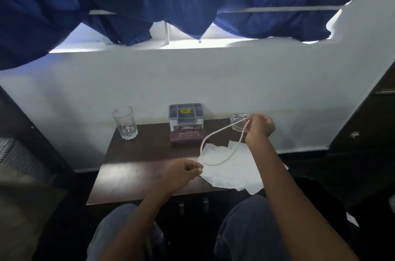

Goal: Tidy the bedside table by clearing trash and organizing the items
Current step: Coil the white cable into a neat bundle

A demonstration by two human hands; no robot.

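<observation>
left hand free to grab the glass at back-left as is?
Probably not yet: the left hand seems to pinch the low end of the white cord loop that the right hand holds up. The tabletop path to the glass looks open, so likely yes after letting go.

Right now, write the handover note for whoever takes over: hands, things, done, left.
Right hand grips a white cable, its loop hanging over the tissues.
Left hand curled at the tissues' edge; what it pinches is unclear.
Glass, grey organizer, maroon case and ashtray stand at the table's back.
Done: can't tell.
Left: coil and stow cable, bin tissues.
</observation>
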